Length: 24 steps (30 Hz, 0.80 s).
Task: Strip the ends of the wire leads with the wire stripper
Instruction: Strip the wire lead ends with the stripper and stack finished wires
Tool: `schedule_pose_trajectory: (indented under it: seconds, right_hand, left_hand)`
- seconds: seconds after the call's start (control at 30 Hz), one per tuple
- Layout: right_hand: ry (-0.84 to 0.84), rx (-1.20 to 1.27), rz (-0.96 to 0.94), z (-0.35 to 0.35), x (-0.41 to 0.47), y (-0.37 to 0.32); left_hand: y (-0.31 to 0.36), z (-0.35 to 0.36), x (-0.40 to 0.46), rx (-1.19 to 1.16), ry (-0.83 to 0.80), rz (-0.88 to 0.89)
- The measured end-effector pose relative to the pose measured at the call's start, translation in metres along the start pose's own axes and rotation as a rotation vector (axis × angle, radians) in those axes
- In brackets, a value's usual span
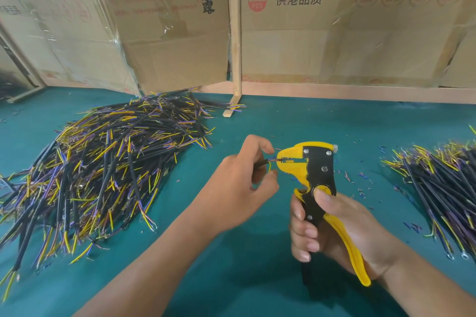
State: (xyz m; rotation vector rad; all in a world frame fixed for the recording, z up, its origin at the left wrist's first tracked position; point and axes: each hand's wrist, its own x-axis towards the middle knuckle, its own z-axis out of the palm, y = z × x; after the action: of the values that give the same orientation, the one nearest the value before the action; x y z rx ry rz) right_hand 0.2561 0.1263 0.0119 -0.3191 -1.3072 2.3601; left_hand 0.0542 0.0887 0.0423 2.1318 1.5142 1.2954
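Low in the frame, the right hand (332,229) grips the handles of the yellow wire stripper (313,170), whose jaws sit on one lead of the cable (261,163) pinched by the left hand (244,177) at centre. Judging by the insulation scraps (360,183) on the green bench (257,265), a good share is done; the big pile (103,159) at left likely still waits, the right-edge pile (443,183) may be finished

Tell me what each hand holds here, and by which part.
The right hand grips the wire stripper by its handles. The left hand pinches a cable near its end, one lead fed into the stripper's jaws.
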Motion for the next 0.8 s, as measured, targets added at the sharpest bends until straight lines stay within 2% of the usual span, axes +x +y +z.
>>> schedule_pose_trajectory:
  seconds: [0.4, 0.8]
  right_hand:
    - [0.001, -0.004, 0.034, 0.001, -0.001, -0.002]
    - [0.206, -0.096, 0.065, 0.014, 0.000, -0.009]
  left_hand:
    - [-0.001, -0.001, -0.001, 0.003, -0.024, 0.001]
    - [-0.013, -0.011, 0.001, -0.119, -0.086, -0.033]
